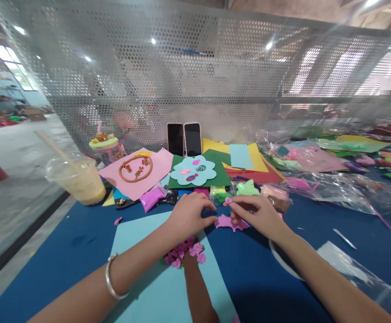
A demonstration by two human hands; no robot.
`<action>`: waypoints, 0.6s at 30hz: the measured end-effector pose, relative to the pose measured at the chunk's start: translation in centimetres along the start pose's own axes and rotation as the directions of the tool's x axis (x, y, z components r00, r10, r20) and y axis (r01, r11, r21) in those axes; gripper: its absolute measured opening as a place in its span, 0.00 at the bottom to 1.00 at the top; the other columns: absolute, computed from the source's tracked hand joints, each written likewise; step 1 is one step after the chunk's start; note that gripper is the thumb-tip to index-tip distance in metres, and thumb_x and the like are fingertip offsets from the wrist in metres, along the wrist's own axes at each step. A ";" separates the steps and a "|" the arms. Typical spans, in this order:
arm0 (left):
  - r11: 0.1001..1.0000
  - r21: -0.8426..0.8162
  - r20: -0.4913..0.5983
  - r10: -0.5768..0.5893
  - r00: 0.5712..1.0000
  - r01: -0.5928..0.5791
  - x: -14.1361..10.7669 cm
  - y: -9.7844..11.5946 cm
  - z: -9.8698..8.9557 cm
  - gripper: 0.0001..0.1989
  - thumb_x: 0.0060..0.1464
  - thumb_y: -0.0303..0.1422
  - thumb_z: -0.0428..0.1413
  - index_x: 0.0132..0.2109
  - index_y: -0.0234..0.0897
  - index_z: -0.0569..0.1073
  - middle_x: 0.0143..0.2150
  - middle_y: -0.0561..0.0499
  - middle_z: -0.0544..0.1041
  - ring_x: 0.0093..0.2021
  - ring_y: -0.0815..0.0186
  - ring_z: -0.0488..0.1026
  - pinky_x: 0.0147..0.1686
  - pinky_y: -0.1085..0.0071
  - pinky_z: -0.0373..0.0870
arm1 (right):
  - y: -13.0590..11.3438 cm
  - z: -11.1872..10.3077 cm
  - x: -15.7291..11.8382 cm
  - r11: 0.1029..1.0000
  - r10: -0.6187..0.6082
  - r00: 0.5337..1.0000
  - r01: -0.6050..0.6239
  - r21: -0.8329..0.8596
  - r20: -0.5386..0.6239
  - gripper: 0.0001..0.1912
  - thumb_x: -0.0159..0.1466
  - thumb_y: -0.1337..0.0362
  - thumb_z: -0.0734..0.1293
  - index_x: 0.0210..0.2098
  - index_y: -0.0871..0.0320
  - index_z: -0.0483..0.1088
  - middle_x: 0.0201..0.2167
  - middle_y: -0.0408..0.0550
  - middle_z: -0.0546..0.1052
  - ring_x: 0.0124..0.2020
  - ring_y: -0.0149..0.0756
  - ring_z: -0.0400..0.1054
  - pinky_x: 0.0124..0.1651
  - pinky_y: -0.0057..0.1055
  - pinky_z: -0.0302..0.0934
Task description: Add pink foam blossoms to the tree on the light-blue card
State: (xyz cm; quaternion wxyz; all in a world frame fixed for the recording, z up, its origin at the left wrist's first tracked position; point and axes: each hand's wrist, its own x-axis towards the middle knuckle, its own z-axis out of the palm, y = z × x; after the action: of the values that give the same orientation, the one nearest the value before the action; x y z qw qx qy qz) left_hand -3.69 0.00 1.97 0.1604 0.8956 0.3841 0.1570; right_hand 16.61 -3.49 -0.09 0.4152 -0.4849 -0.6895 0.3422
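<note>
My right hand (256, 213) pinches a small pink clay flower (228, 200) between thumb and fingertips. Beneath its fingers a flattened, ragged-edged piece of pink clay (231, 223) lies on the blue table. My left hand (189, 211) hovers to the left of that piece, thumb and fingers apart, with nothing visible in them. Below the left hand, a light blue sheet of paper (141, 269) carries a brown clay tree trunk (197, 287) topped by a cluster of pink clay flowers (182, 253) with bits of green. My left hand and wrist partly cover the sheet's upper part.
A plastic cup of drink with a straw (81, 184) stands at the left edge. Two phones (184, 139) lean upright at the back. Before them lie a scalloped blue card (192, 172) and a pink sheet (162, 163). Clay packets (153, 197) and plastic bags (336, 193) are spread around.
</note>
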 end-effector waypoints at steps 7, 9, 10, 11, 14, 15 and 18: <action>0.991 -0.110 0.047 -0.075 0.996 0.080 0.5 0.8 1.4 0.05 0.48 0.34 0.59 0.29 0.39 0.78 0.31 0.51 0.76 0.34 0.63 0.71 0.34 0.70 0.60 | 0.9 0.7 -0.1 0.987 0.099 0.992 -0.107 0.117 0.076 0.15 0.60 0.52 0.66 0.35 0.58 0.74 0.21 0.46 0.77 0.21 0.35 0.72 0.24 0.30 0.68; 0.987 -0.150 0.043 -0.057 0.997 0.063 0.6 0.8 1.6 0.05 0.48 0.32 0.58 0.27 0.38 0.78 0.29 0.52 0.76 0.31 0.65 0.70 0.32 0.72 0.60 | 1.0 0.8 -0.2 0.985 0.108 0.991 -0.117 0.125 0.076 0.15 0.59 0.52 0.66 0.36 0.58 0.74 0.21 0.45 0.77 0.21 0.36 0.73 0.25 0.31 0.69; 0.986 -0.158 0.039 -0.049 0.998 0.055 0.6 0.8 1.7 0.05 0.48 0.31 0.58 0.27 0.38 0.77 0.28 0.52 0.75 0.31 0.65 0.70 0.31 0.72 0.60 | 1.0 0.8 -0.2 0.985 0.112 0.991 -0.121 0.125 0.073 0.15 0.59 0.52 0.67 0.36 0.57 0.74 0.21 0.45 0.77 0.21 0.36 0.73 0.25 0.31 0.69; 0.986 -0.162 0.033 -0.045 0.998 0.050 0.5 0.7 1.8 0.05 0.48 0.30 0.57 0.26 0.38 0.77 0.28 0.52 0.75 0.30 0.66 0.70 0.30 0.73 0.60 | 1.0 0.8 -0.2 0.985 0.114 0.991 -0.122 0.121 0.069 0.15 0.59 0.52 0.67 0.35 0.57 0.74 0.21 0.45 0.77 0.21 0.36 0.73 0.25 0.31 0.69; 0.985 -0.167 0.008 -0.036 0.999 0.036 0.3 0.8 1.8 0.06 0.48 0.28 0.56 0.26 0.37 0.76 0.28 0.52 0.75 0.30 0.66 0.69 0.30 0.72 0.60 | 0.9 0.7 -0.2 0.989 0.109 0.992 -0.114 0.095 0.056 0.15 0.59 0.52 0.67 0.35 0.58 0.75 0.21 0.46 0.78 0.21 0.36 0.73 0.25 0.30 0.69; 0.985 -0.167 0.001 -0.033 0.999 0.032 0.2 0.9 1.7 0.06 0.48 0.28 0.56 0.26 0.37 0.75 0.28 0.51 0.75 0.30 0.65 0.69 0.31 0.72 0.60 | 0.8 0.7 -0.1 0.990 0.106 0.993 -0.110 0.085 0.054 0.15 0.59 0.52 0.67 0.35 0.58 0.75 0.21 0.46 0.78 0.21 0.36 0.73 0.25 0.30 0.69; 0.987 -0.161 -0.027 -0.019 0.999 0.014 0.1 1.0 1.6 0.06 0.49 0.28 0.56 0.25 0.36 0.75 0.29 0.51 0.75 0.31 0.64 0.69 0.33 0.70 0.60 | 0.8 0.6 -0.1 0.992 0.111 0.992 -0.114 0.060 0.052 0.16 0.59 0.51 0.66 0.36 0.58 0.74 0.20 0.46 0.78 0.21 0.35 0.73 0.25 0.29 0.68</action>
State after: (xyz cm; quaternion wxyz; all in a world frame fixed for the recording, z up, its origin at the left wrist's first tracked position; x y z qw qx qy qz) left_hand -2.31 -0.88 0.97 0.2277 0.8743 0.3798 0.1989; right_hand 16.36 -3.38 -1.09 0.3936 -0.5013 -0.6598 0.3982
